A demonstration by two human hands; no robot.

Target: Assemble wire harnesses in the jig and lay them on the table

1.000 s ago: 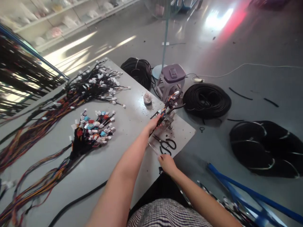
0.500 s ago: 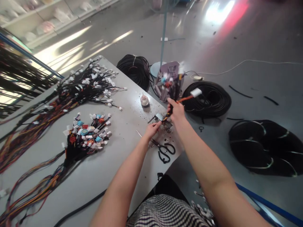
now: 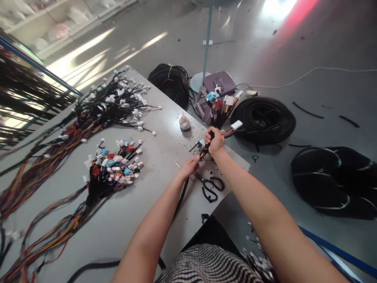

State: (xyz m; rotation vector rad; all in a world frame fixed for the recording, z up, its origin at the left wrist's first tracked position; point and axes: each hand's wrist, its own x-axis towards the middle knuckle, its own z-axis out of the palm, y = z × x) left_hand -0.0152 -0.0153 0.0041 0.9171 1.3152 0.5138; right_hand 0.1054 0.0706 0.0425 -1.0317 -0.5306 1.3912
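My right hand [image 3: 216, 140] is wrapped round a wire harness [image 3: 217, 119] just below its fanned-out end, where white, blue and red connectors stick up. A white connector [image 3: 236, 125] on orange wire juts out to the right of that hand. Lower down, the fingers of my left hand [image 3: 191, 165] pinch the same harness, where yellow wires show between black sleeving. A black sleeve [image 3: 183, 194] runs from my left hand back under the forearm. Beneath the hands, black-handled scissors [image 3: 212, 184] lie on the table, their blades partly hidden by my left hand.
On the table [image 3: 165, 173] lie two bundles of harnesses, a larger one [image 3: 114, 102] and a smaller one [image 3: 114, 165]. A small bottle [image 3: 184, 123] stands near the edge. Black coils [image 3: 262, 120] and a purple plastic stool [image 3: 219, 82] are on the floor beyond.
The harness end has swung more upright, and its connectors are now sharp rather than blurred. My right hand has turned and closed round it; black sleeve now shows below my left hand.
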